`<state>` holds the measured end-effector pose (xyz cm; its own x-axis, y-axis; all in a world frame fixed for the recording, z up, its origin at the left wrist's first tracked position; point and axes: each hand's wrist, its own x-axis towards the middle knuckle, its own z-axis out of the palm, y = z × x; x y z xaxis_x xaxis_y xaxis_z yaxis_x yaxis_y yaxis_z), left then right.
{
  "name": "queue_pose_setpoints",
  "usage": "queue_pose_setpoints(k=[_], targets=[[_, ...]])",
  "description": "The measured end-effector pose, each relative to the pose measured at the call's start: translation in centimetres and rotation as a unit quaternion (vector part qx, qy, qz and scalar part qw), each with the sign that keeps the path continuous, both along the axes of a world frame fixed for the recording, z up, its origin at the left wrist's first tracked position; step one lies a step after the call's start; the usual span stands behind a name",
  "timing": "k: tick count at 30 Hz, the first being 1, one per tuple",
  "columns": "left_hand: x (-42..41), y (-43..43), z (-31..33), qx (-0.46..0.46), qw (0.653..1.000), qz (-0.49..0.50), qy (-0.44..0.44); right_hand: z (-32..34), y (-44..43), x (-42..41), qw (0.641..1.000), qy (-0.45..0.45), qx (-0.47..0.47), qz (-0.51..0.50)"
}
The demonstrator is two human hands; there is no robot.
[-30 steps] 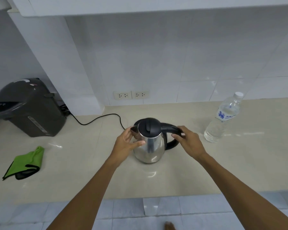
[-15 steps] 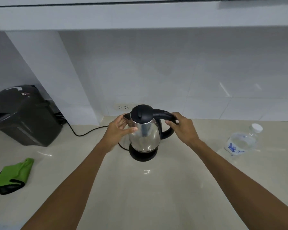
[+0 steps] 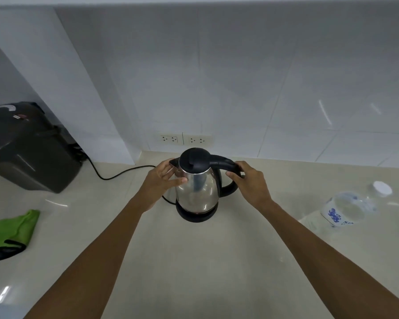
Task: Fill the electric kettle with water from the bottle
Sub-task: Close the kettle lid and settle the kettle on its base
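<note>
On the countertop (image 3: 194, 261), toward its back edge below the sockets, your kettle (image 3: 197, 187) sits on its black base (image 3: 196, 215) with the lid (image 3: 194, 160) shut. Your left hand (image 3: 161, 180) cups the steel body; your right hand (image 3: 249, 183) wraps the handle. The bottle (image 3: 346, 208) stands capped, well apart toward the right edge. Pouring with the lid down would spill water onto the powered base.
</note>
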<state>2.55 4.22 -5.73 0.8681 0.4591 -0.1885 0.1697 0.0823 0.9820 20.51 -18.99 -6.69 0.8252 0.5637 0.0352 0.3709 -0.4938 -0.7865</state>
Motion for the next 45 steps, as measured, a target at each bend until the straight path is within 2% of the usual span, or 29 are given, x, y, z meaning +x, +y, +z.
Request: queue_pose_setpoints(k=[45], targets=[[-0.2,1.5,-0.8,-0.013,1.0,0.0,-0.019,0.1,0.4,-1.1,0.999,0.026,0.027,-0.006]])
